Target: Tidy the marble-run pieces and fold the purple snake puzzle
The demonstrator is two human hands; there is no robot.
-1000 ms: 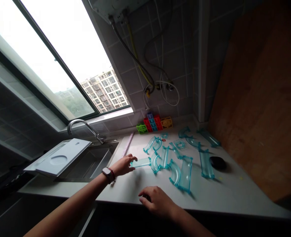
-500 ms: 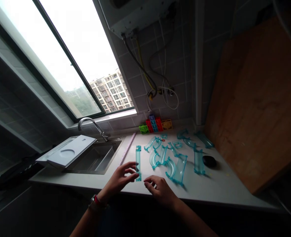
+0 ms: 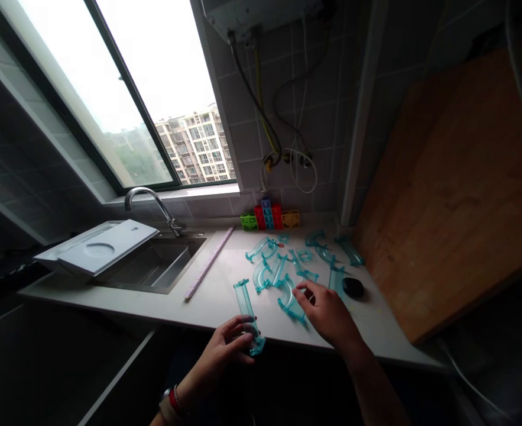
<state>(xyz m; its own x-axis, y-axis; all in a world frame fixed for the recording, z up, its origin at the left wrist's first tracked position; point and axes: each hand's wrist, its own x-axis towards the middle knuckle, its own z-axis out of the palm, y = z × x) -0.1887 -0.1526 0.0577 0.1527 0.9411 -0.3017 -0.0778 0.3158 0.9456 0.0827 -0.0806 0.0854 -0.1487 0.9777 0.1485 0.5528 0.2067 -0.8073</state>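
Note:
My left hand (image 3: 229, 344) has its thumb and fingers closed on the lower end of a straight, clear teal track piece (image 3: 245, 305). The piece tilts past the front edge of the counter, its far end over the white top. My right hand (image 3: 327, 310) is above other teal pieces, fingers bent with a gap between them. Its fingertips are close to a curved track piece (image 3: 287, 299) and cover part of a straight one; contact cannot be made out. More curved track pieces (image 3: 261, 276) lie just behind.
A black mouse-like object (image 3: 353, 288) sits right of the pieces. Colourful linked blocks (image 3: 269, 218) stand by the wall. To the left are a lilac strip (image 3: 210, 263), a sink (image 3: 167, 284) and a white panel (image 3: 110, 248). A wooden board (image 3: 456, 195) stands at right.
My left hand has taken hold of the straight track piece and brought it toward me, tilting it. My right hand has moved right and forward over the other pieces. The view has shifted.

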